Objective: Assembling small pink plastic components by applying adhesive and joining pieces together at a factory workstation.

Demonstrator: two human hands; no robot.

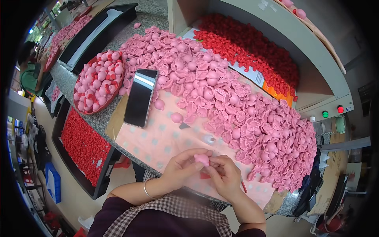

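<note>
Fingers of both hands are closed on one small pink moulded piece [202,158], which is pinched between the left hand [182,168] and the right hand [225,177] just above the near edge of the bench [98,120]. A small red part [205,175] is seen beneath the hands on the pink dotted cloth [158,144]. Just beyond the hands a small white bottle [208,138] is lain on the cloth, with loose pink pieces near it. Farther left a black smartphone [140,97] is laid flat. Behind and to the right, the cloth is crowded by a large heap of pink pieces [237,102]. A red basket [98,82] of pink and red pieces is set at the left. Red parts [252,51] are piled farthest back.
</note>
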